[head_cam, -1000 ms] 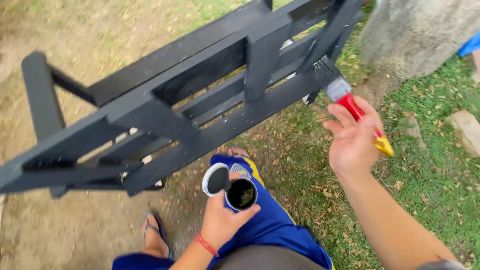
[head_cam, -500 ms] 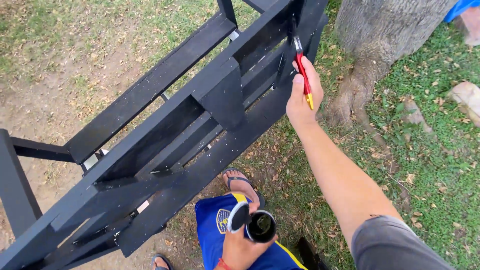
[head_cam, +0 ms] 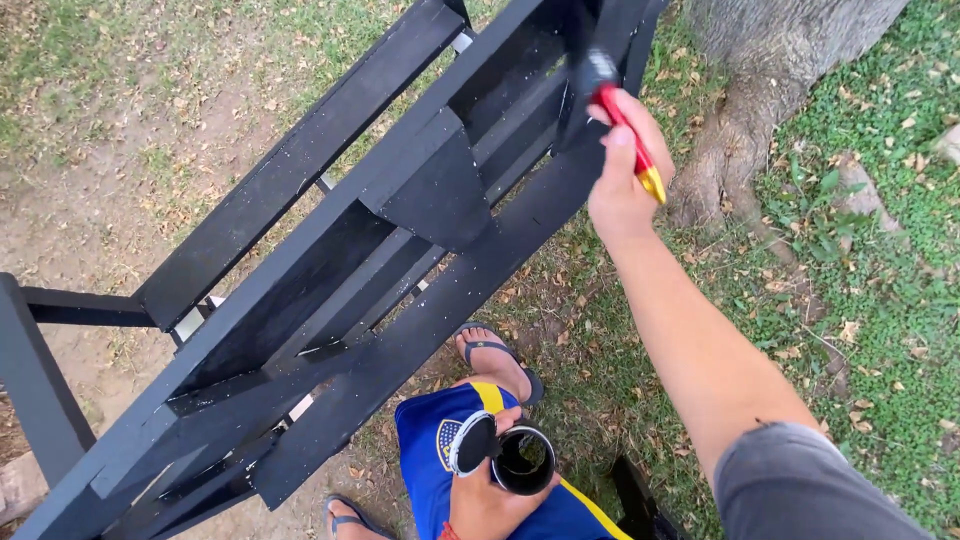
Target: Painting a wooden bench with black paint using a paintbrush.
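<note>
A black-painted wooden frame (head_cam: 330, 270) is tilted over bare ground; a small open paint can (head_cam: 523, 461) is gripped in the left hand (head_cam: 490, 500), while a red-handled brush (head_cam: 612, 110) is pressed to its upper rail by the right hand (head_cam: 622, 175). Paint could be spilled if the low-held can is tipped.
</note>
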